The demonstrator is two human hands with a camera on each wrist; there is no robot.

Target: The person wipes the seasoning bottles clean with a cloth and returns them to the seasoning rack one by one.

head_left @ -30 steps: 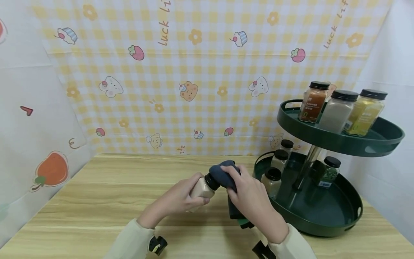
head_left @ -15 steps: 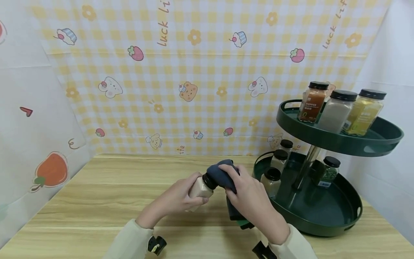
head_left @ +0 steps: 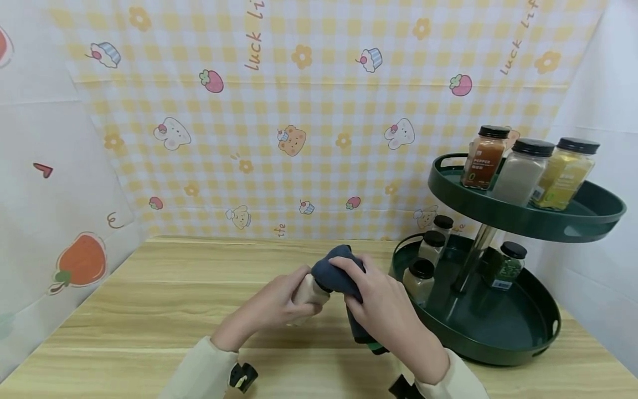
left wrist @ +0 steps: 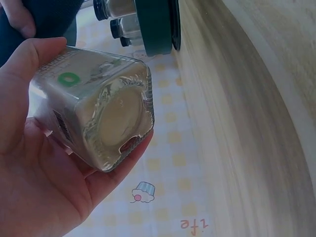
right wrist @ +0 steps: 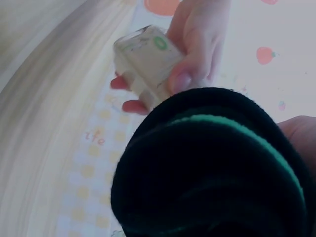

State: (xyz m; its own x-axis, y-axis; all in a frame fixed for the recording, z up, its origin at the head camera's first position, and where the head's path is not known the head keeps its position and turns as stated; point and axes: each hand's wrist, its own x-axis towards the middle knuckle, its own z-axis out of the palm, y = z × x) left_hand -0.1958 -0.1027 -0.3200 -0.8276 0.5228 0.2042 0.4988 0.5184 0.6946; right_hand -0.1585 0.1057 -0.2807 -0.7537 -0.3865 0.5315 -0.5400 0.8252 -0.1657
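Left hand: curled round tilted jar, above table; smooth glass might slip if twisted.
Right hand: grips dark cloth covering jar's upper end.
Rack: near right hand; wide swing could topple rack jars.

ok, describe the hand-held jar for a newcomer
Find the green two-tier rack on the wooden table. Left of it in the head view, the left hand grips a squarish, pale-filled jar. Unlike the jars on the rack, it's held tilted, its lid mostly under a dark blue cloth.
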